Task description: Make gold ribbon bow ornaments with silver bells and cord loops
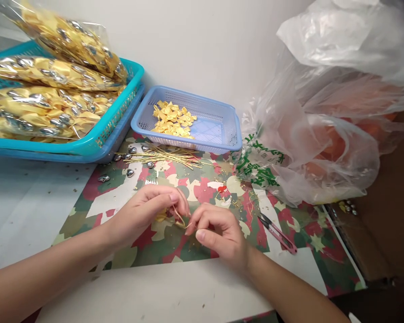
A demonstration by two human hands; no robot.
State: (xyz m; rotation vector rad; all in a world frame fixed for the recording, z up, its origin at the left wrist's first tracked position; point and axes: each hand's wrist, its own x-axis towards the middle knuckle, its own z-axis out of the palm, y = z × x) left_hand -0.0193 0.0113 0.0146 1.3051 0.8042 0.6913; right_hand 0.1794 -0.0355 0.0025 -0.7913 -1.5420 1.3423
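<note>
My left hand has its thumb and fingers closed on a thin gold cord, which bends in a small loop below the fingertips. From the right, my right hand pinches the cord's other end between thumb and fingers. A bit of yellow ribbon shows under my left hand, partly hidden; whether it is joined to the cord I cannot tell. Beyond the hands lies a bundle of gold cords, with several silver hearts beside it.
A blue basket of yellow bows stands behind. At left, a turquoise basket holds bags of bows with silver hearts. Pink-handled thread snips lie to the right, near a large plastic bag. A red piece rests on the patterned sheet.
</note>
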